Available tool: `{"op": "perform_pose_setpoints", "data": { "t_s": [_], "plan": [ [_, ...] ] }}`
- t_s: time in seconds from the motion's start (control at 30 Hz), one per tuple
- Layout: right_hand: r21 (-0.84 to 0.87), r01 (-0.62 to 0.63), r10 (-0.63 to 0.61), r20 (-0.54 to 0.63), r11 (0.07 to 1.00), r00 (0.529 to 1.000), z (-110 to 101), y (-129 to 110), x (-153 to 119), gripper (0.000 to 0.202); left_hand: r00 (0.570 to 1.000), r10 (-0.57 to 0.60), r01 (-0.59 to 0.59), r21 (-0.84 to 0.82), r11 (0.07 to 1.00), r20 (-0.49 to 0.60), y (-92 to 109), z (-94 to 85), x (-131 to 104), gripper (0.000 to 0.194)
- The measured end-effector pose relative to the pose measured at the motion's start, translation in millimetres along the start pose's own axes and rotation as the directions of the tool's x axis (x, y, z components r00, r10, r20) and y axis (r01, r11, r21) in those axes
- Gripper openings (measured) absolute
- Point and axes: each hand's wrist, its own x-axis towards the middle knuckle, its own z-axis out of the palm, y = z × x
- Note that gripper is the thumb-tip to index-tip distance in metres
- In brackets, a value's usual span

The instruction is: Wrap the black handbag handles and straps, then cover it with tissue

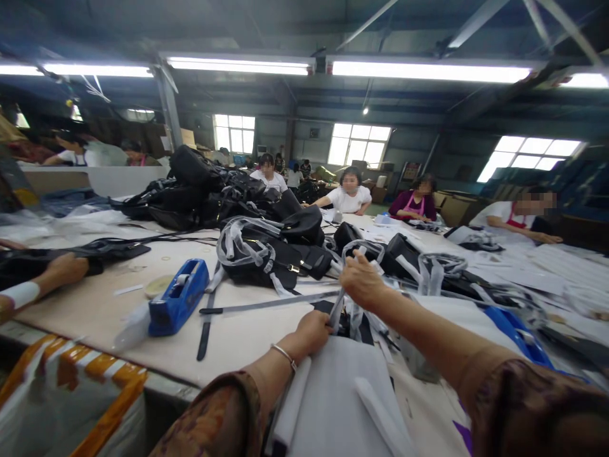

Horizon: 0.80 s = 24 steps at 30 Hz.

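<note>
My left hand (314,331), a bangle at its wrist, is closed on the lower part of a strap (337,311) wrapped in pale film. Higher and to the right, my right hand (361,280) pinches what looks like the upper part of this strap. Below both hands lies a black bag (353,320), mostly covered by white foam sheet (340,381) and rolled foam. From near my left hand a long strap (280,303) with a black end stretches left across the table. Just beyond stands a black bag (266,254) with gold fittings and wrapped straps.
A blue tape dispenser (178,298) stands left, another blue dispenser (521,336) right. Black bags (190,190) are heaped at the back left. A co-worker's hand (66,268) holds black material at far left. An orange-taped bin (95,406) hangs at the table's front edge.
</note>
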Motion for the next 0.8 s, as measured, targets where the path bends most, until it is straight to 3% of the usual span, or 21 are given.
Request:
{"op": "perform_pose_setpoints", "data": {
  "t_s": [0.1,0.17,0.23,0.3,0.33,0.4,0.43,0.5,0.6,0.67,0.8],
  "plan": [
    [-0.012,-0.168,0.167,-0.071,0.986,0.983,-56,32,-7,0.028,0.999,-0.045,0.045,0.001,0.999,0.000,-2,0.6,3,0.025],
    [0.061,-0.306,0.309,-0.050,0.950,0.950,-92,51,-18,0.022,0.998,-0.064,0.064,-0.004,0.998,-0.001,-3,0.4,4,0.028],
    [0.146,-0.333,0.328,0.056,0.932,0.943,-121,66,-34,0.017,0.997,-0.076,0.076,-0.015,0.997,0.001,-4,0.3,4,0.029],
    [0.419,-0.281,0.200,0.228,0.863,0.953,-141,74,-54,0.032,0.997,-0.080,0.080,-0.033,0.996,0.006,-5,0.4,4,0.028],
    [0.638,-0.266,0.091,0.293,0.723,0.952,-146,75,-64,0.046,0.997,-0.078,0.078,-0.043,0.996,0.010,-5,0.5,5,0.027],
    [0.923,-0.267,-0.067,0.296,0.277,0.953,-151,71,-83,0.068,0.998,-0.067,0.068,-0.066,0.995,0.017,-6,0.9,6,0.026],
    [0.965,-0.256,-0.082,0.260,0.060,0.962,-150,65,-89,0.072,0.998,-0.061,0.062,-0.078,0.995,0.019,-7,1.0,7,0.026],
    [0.964,-0.171,0.019,0.179,-0.202,0.984,-144,51,-94,0.069,0.998,-0.052,0.054,-0.100,0.993,0.022,-8,1.2,8,0.026],
    [0.928,0.013,0.255,0.088,-0.372,0.963,-132,28,-87,0.058,0.999,-0.046,0.048,-0.130,0.990,0.024,-9,1.3,8,0.027],
    [0.898,0.109,0.396,0.077,-0.427,0.915,-129,16,-77,0.048,0.999,-0.040,0.043,-0.147,0.988,0.023,-9,1.8,7,0.028],
    [0.832,0.241,0.564,0.100,-0.499,0.820,-137,2,-58,0.033,0.999,-0.045,0.046,-0.173,0.984,0.009,-8,4.5,5,0.029]
  ]
}}
